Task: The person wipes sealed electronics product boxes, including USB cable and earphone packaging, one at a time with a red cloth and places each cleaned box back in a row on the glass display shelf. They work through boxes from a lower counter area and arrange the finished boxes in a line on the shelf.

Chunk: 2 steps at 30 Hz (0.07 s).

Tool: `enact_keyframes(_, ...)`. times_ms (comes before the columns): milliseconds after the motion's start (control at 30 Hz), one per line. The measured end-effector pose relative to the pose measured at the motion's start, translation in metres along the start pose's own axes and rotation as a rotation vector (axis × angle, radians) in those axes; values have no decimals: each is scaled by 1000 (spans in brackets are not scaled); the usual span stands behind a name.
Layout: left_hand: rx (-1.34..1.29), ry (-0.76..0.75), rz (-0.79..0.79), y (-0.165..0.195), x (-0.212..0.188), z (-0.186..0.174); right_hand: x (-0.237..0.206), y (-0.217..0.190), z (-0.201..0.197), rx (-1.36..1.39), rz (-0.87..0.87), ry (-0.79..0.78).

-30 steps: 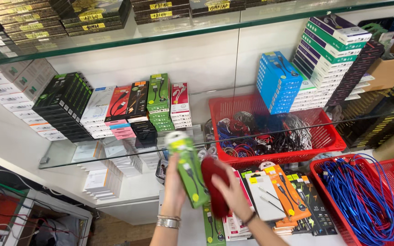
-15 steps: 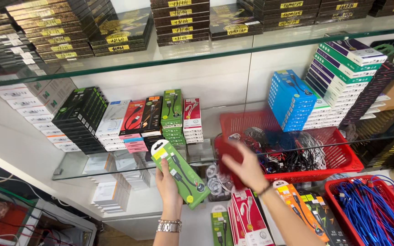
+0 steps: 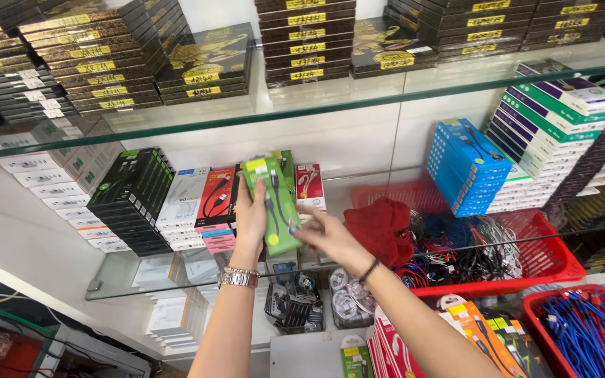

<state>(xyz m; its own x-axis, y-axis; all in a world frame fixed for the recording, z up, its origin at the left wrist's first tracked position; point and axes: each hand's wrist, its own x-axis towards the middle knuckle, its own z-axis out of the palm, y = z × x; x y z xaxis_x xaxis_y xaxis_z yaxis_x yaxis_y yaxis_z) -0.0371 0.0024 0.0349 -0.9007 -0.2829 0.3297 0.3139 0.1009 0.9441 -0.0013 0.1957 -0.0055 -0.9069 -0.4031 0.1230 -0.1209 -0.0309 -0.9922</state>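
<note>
Standing right by the shelves atm: left hand (image 3: 250,217) is wrapped around the side edge of a green cable box (image 3: 274,204), thumb on the front and fingers behind, so def gripping it, held upright at the glass shelf (image 3: 197,269), just in front of the row of green boxes (image 3: 285,162) standing there. Right hand (image 3: 332,236) is up against the box's lower right edge, fingers curled loosely; looks like it's touching but can't tell if it's really pinching or just steadying. Imo the step in hand is lining the box up w/ that green stack, between the red cable boxes (image 3: 217,196) and the red-white boxes (image 3: 309,185). Next bit prob needs the box kept square and slid in flat w/o knocking the neighbours, since the slot looks tight. Box is glossy card w/ a cable pictured on the front, stiff and slim. Red mesh basket (image 3: 547,262) to the right holds loose cables, plus a dark red cloth (image 3: 379,222).
</note>
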Motion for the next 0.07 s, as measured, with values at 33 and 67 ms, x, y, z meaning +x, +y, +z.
enact_keyframes(33,64,1,-2,3,8,-1,14,-6,1,18,-9,56)
enact_keyframes(67,128,1,-7,4,13,-2,30,-13,1,36,-14,112)
